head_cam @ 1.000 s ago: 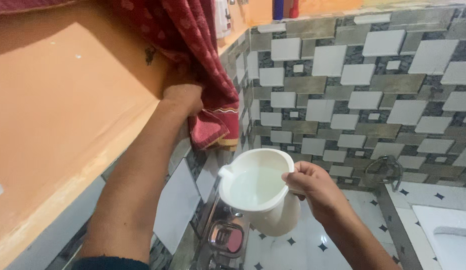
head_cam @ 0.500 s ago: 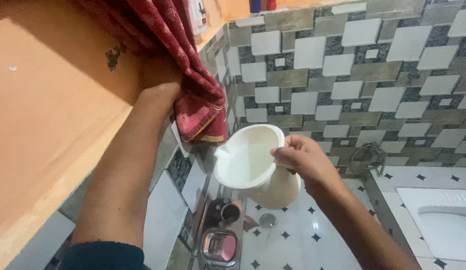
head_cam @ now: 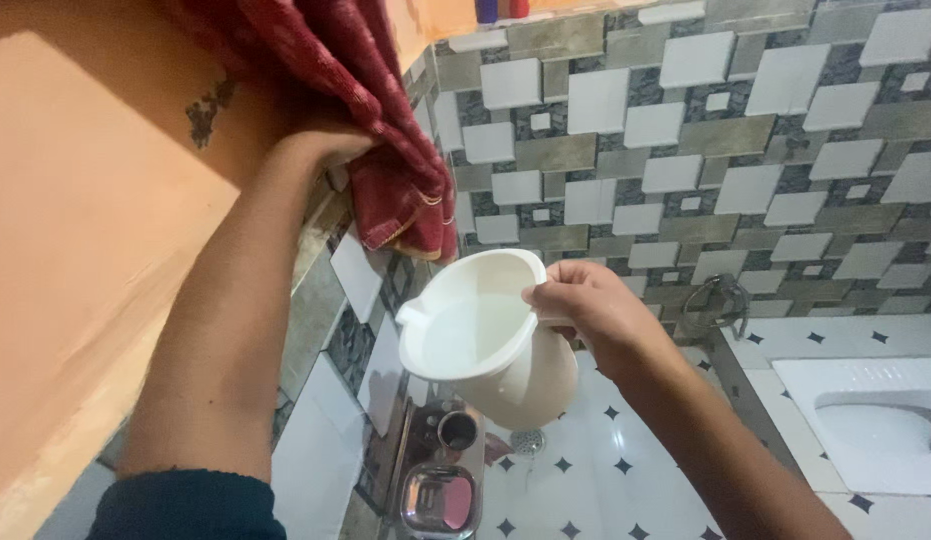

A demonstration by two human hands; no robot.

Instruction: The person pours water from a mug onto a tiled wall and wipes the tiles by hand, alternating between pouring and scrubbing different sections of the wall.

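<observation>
blocked left: orange wall [head_cam: 76, 250], red towel [head_cam: 386, 150] | low: steel tray [head_cam: 441, 490] | open: floor [head_cam: 606, 470] right of white jug [head_cam: 486, 340]

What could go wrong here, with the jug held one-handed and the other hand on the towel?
1. The white jug holds water and is tilted, gripped only at the handle side by the right hand; it could slop over the spout.
2. Any spill would probably land on the steel rack and glossy floor tiles below, making them slippery.
3. The left hand is pressing the red towel against the wall; its hanging end sits just above the jug and could get wet.
</observation>
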